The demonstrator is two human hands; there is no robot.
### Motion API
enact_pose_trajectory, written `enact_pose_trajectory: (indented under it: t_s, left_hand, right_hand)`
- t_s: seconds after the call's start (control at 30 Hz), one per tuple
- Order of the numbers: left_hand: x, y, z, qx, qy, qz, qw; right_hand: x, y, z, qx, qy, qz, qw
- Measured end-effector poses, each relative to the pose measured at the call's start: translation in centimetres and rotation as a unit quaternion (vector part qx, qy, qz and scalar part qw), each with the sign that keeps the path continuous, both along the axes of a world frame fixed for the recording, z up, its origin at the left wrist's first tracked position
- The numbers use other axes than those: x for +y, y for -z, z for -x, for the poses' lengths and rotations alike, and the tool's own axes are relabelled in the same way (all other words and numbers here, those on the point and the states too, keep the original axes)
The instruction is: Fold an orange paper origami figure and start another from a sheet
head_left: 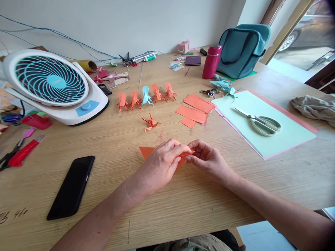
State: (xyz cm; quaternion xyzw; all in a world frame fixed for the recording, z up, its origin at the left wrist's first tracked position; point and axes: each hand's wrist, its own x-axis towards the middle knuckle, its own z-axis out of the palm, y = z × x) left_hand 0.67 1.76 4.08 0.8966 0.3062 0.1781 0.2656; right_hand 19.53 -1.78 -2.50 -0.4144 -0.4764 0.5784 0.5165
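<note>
My left hand [161,165] and my right hand [205,157] meet over a folded piece of orange paper [146,152] lying on the wooden table [183,205]. Both hands pinch the paper's right part with closed fingers; its left corner sticks out from under my left hand. Behind them lies a small orange folded figure [150,123], and further back a row of several folded figures [146,96], orange with one light blue. Orange paper strips [195,108] lie to the right of the row.
A black phone [72,186] lies at the left front. A white fan [53,85] stands at the back left. Scissors [259,122] rest on green and pink sheets [285,136] at the right. A red bottle [211,61] and teal bag [242,48] stand behind; a red cutter [23,152] is far left.
</note>
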Motion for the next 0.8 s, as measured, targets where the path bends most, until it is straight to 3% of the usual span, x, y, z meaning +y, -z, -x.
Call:
enact_pose_trajectory:
  t_s: [0.4, 0.8]
  left_hand:
    - [-0.01, 0.24, -0.05, 0.006, -0.016, -0.024, 1.000]
    - [0.18, 0.34, -0.03, 0.003, -0.026, -0.024, 0.999]
  right_hand:
    - [-0.25, -0.53, -0.47, -0.098, -0.010, 0.005, 0.995]
    - [-0.26, -0.53, -0.47, -0.102, -0.011, -0.001, 0.995]
